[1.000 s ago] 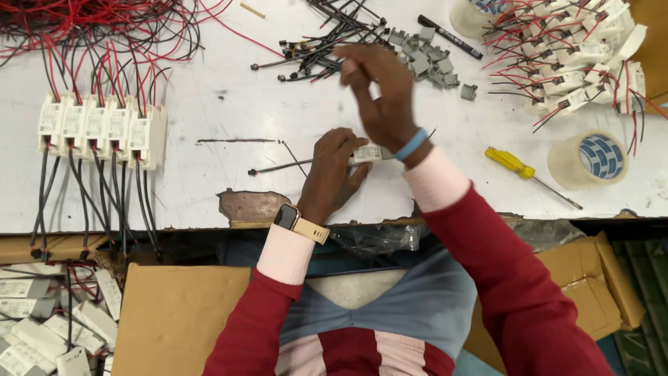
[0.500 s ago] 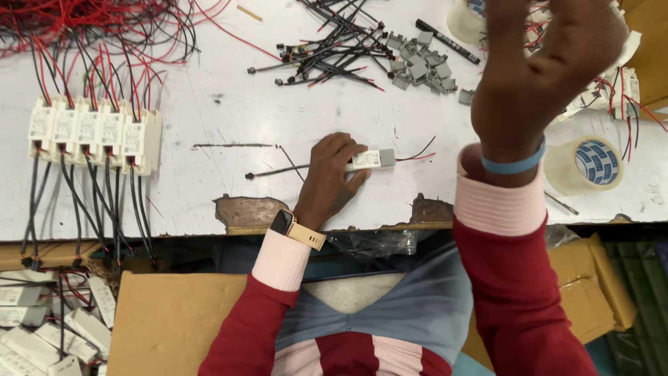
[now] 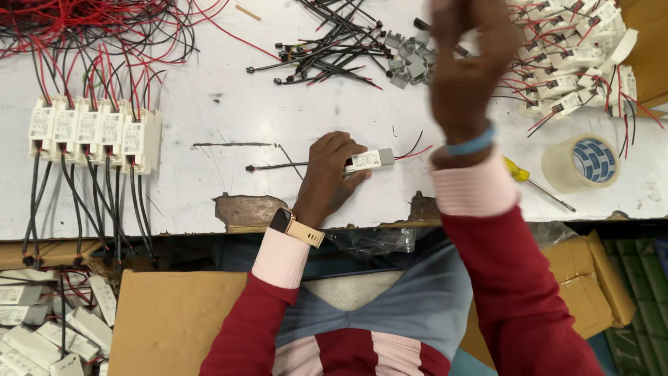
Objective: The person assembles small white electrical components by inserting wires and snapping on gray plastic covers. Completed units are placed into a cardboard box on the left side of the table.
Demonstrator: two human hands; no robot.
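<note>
One small white module (image 3: 370, 159) is lying lengthwise three-to-nine under my gripping left hand (image 3: 330, 174), while my right hand (image 3: 463, 66), blurred, grip unclear, is hovering at one o'clock.

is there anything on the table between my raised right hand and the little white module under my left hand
Nothing visible. The right hand is lifted above the table, and the bare surface around the white module held down by the left hand shows only its own wires.

White labels (image 3: 88, 127) front the row of white modules at left
</note>
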